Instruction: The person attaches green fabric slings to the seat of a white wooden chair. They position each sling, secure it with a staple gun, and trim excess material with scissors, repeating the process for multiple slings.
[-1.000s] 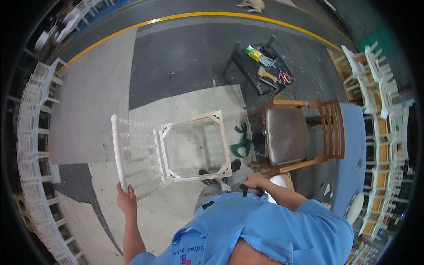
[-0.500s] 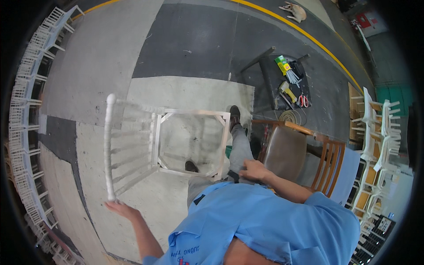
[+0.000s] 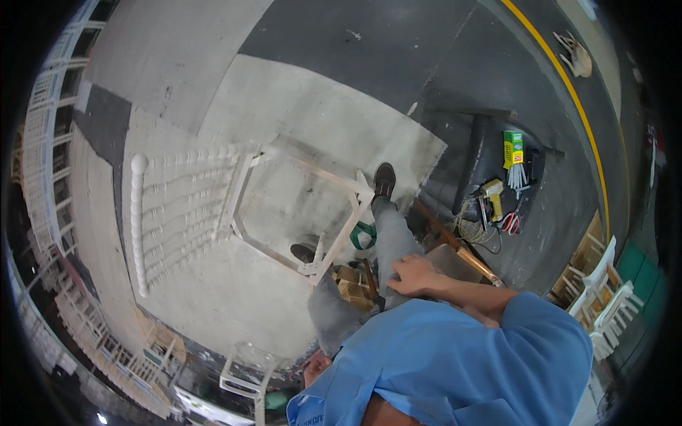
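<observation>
A white chair frame (image 3: 316, 162) with an open seat ring stands in front of me, its ball-turned backrest (image 3: 138, 220) to the left. My right hand (image 3: 413, 275) rests on my right thigh, fingers apart and bent over the grey trouser leg, holding nothing visible. Low beside my left hip is my left hand (image 3: 315, 369), away from the chair; my shirt hides part of it, and its fingers are unclear. One shoe (image 3: 304, 250) shows through the seat ring, and my other shoe (image 3: 383, 181) is at its right side.
At right, a dark seat (image 3: 469, 170) bears a green-yellow box (image 3: 512, 149), pale sticks (image 3: 517, 176), a yellow glue gun (image 3: 493, 199) and red-handled scissors (image 3: 510, 224). White chairs (image 3: 604, 291) stack at far right; more chairs (image 3: 245, 380) stand behind left. A dog (image 3: 577, 57) lies beyond the yellow line.
My left hand has left the end of the chair's top rail and drawn back beside my hip. The view has turned. My right hand stays at my thigh.
</observation>
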Tool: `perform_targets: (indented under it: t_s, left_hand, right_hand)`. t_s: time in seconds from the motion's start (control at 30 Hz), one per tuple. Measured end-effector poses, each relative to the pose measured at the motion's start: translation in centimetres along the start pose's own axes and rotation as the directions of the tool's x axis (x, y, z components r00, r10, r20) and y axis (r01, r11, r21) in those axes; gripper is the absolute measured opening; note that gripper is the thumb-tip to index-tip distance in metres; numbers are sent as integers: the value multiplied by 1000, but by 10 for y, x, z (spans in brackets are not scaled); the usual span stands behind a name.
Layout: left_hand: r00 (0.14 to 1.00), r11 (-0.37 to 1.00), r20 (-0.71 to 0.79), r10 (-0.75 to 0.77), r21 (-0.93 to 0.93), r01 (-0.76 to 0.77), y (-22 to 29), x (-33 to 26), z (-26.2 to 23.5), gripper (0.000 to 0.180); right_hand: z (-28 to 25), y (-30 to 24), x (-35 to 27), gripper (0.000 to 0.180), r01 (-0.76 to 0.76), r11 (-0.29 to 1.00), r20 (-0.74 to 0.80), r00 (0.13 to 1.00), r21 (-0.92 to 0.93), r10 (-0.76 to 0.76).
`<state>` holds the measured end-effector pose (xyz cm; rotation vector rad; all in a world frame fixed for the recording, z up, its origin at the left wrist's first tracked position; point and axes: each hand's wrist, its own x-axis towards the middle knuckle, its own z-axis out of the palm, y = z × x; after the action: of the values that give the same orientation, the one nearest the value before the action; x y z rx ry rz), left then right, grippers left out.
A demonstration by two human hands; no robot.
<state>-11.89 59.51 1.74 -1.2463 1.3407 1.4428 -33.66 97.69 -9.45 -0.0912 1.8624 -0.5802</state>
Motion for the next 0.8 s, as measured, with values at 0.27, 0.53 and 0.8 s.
perform_targets:
  t_s: [0.27,0.53,0.8]
  left_hand:
    - [990,881,141,-4,469,-63,-40,23,28,21]
    - [486,115,171,857,857,-503,28,362,53,46]
    - [554,198,109,825,863,-465,-13,429,65,60]
  right_hand:
    - [-4,15,88,29,280,922,320,928,-269,-189]
    - [134,79,369,41,250,665,492,847,-703,201]
    - [270,187,468,40,227,695,413,904,-683,110]
